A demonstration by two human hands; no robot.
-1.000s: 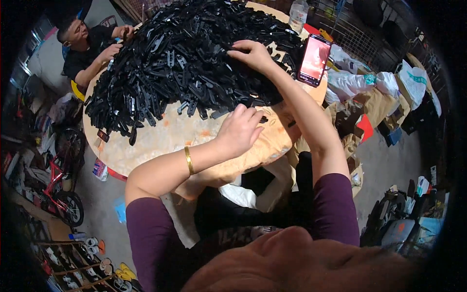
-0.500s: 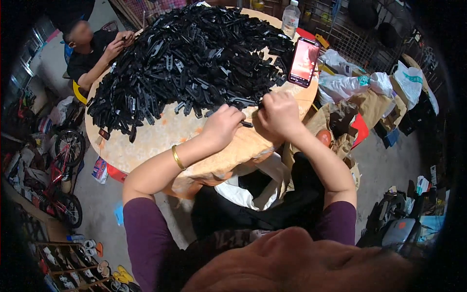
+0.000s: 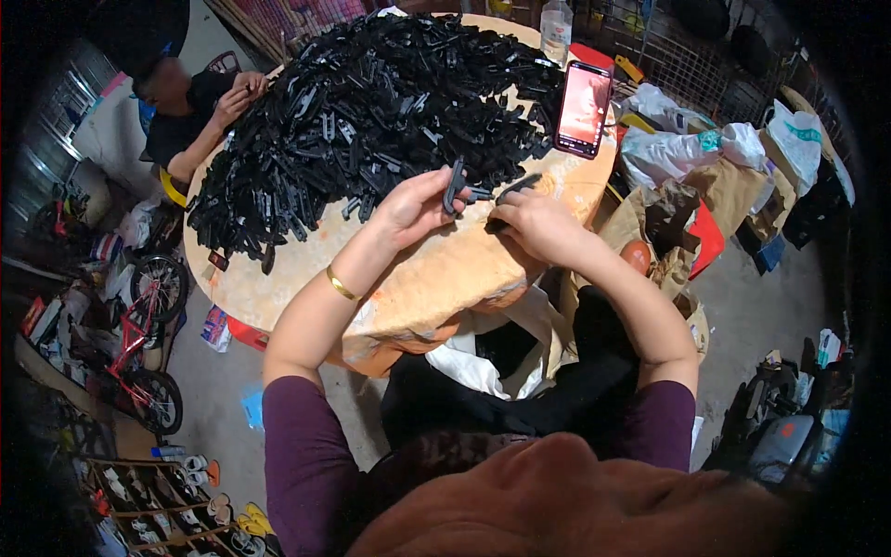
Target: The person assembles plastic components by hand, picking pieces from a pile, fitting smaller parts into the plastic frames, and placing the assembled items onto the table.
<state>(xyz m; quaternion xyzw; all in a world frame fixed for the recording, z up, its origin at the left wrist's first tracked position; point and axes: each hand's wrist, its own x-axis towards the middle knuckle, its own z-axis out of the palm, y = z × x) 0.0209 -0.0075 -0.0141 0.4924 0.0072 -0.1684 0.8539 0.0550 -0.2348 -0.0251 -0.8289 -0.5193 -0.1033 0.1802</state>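
In my left hand (image 3: 415, 210) a long black plastic clip-like piece (image 3: 454, 188) stands up between thumb and fingers. My right hand (image 3: 543, 225), closed with knuckles up, grips another dark piece (image 3: 520, 187) that pokes out past its fingers. Both hands are over the near right part of the round table (image 3: 408, 288), a short distance apart. Just beyond them rises a big heap of black plastic pieces (image 3: 362, 121), some showing slots and shiny edges. The underside of my right hand's grip is hidden.
A lit phone (image 3: 584, 110) leans at the table's right side, near a clear bottle (image 3: 556, 32). Another person's hands (image 3: 243, 93) work at the far left edge. Paper and plastic bags (image 3: 691, 158) crowd the right; a white sack (image 3: 464, 367) hangs open by my lap.
My left hand has turned and opened out, bringing a black piece upright into sight. My right hand has lowered slightly, with a dark piece now showing beyond its fingers. The whole view has shifted a little.
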